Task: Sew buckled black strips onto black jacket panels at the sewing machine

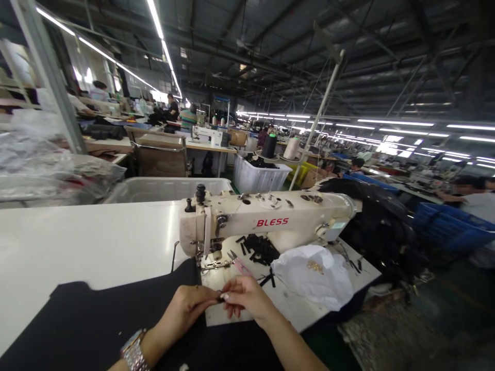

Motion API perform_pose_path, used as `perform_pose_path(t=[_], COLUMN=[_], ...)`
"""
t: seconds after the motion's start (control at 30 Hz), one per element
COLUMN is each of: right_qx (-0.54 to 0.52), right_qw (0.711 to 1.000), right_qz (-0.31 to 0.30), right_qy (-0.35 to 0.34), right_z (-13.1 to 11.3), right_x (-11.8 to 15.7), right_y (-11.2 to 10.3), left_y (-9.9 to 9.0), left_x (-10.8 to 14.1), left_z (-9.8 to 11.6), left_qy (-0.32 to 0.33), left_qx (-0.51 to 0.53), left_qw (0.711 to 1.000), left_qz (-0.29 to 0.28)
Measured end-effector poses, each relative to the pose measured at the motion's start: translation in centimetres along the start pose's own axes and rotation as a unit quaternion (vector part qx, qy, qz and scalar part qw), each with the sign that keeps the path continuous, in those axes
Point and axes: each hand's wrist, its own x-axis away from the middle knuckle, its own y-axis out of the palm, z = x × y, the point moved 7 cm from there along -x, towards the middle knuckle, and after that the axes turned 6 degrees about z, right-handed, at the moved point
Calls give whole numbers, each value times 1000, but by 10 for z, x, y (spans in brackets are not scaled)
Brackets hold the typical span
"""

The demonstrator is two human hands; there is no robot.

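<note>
My left hand (pixel 195 304) and my right hand (pixel 243 296) meet in front of the sewing machine (pixel 266 216), fingertips pinched together. Between them is a small dark piece (pixel 220 299), mostly covered by the fingers, so its kind is unclear. Beneath my left hand a large black fabric panel (pixel 108 314) spreads over the table and reaches the needle area. Just beyond my right hand lie thread snips with pink handles (pixel 242 267). Short black strips (pixel 261 250) are heaped under the machine arm. To their right, a white cloth or bag (pixel 309 278) holds small gold-coloured pieces (pixel 315 267).
The white tabletop (pixel 88 239) extends left. Behind it stands a translucent bin (pixel 174 186). Thread cones (pixel 268 146) sit past the machine. Dark material (pixel 379 221) is piled at right, near a blue crate (pixel 444 224). Other people work at distant stations.
</note>
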Motion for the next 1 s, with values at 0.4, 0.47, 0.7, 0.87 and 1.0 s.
perform_pose_path(t=[0.4,0.47,0.7,0.87,1.0], right_qx=[25,88,360,471,517], right_qw=[999,995,874,802,786], right_qz=[16,49,325,365,338], right_qy=[37,9,-42,-27,3], right_z=[12,5,-8,1,8], right_x=[12,22,47,29,15], right_y=[-3,-38,-225,-267,-272], left_y=[5,4,18,21,20], left_x=[1,3,6,12,13], left_z=[-8,-20,-35,-45,-49], left_qy=[-100,-172,-287,-330,-347], left_qx=[65,90,233,258,265], left_qw=[993,981,929,908,899], left_qz=[-13,3,7,12,19])
